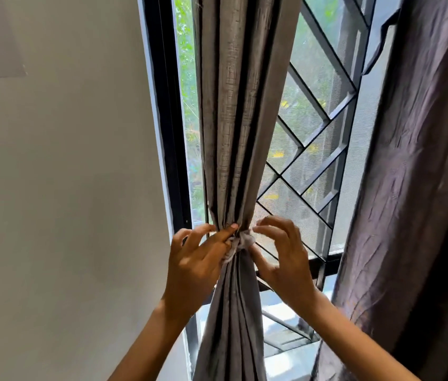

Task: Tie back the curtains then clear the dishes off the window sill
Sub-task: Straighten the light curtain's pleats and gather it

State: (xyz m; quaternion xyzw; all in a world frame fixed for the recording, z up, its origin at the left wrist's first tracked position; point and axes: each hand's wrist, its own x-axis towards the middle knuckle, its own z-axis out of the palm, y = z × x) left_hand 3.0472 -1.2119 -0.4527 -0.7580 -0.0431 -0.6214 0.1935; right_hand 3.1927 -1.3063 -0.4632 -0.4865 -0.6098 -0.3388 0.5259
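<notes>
A grey curtain [240,119] hangs in front of the window, gathered into a narrow bunch at its waist. A pale fabric tie [246,240] is wrapped and knotted around that bunch. My left hand [198,259] is at the left of the knot, thumb and forefinger pinching the tie's fabric. My right hand [283,254] is at the right, fingertips touching the knot, fingers curled and spread. A second, darker purple-brown curtain [415,188] hangs loose at the right. No dishes or sill surface show clearly.
A white wall [66,188] fills the left. The black window frame [167,133] stands beside the grey curtain. Behind the curtains is a black metal grille [324,116] with mesh, greenery outside.
</notes>
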